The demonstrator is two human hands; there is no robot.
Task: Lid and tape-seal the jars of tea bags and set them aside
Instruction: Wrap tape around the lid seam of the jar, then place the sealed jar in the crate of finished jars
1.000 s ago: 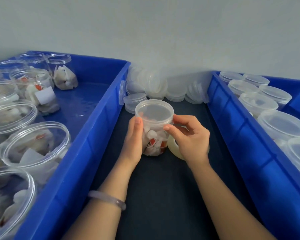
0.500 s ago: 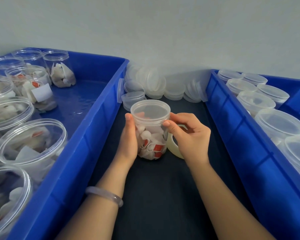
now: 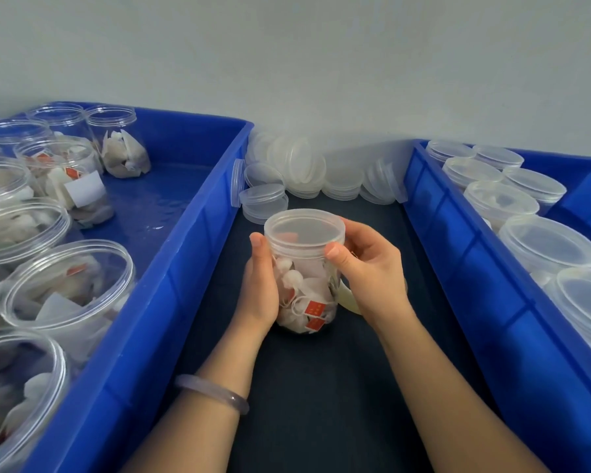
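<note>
Head view: the lidded jar of tea bags (image 3: 304, 288), upright between the left blue bin (image 3: 171, 268) and the right blue bin (image 3: 458, 254), is clasped at 9 o'clock by the left hand (image 3: 261, 288) and at 3 o'clock by the curled right hand (image 3: 371, 274).

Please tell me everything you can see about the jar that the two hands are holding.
The clear round plastic jar appears to stand upright on the dark table surface. A translucent round lid sits on its neck. Inside lie white tea bags with red tags. The left hand wraps its side and the right hand grips it near the lid. A yellowish tape roll shows beside it, under the right hand.
</note>
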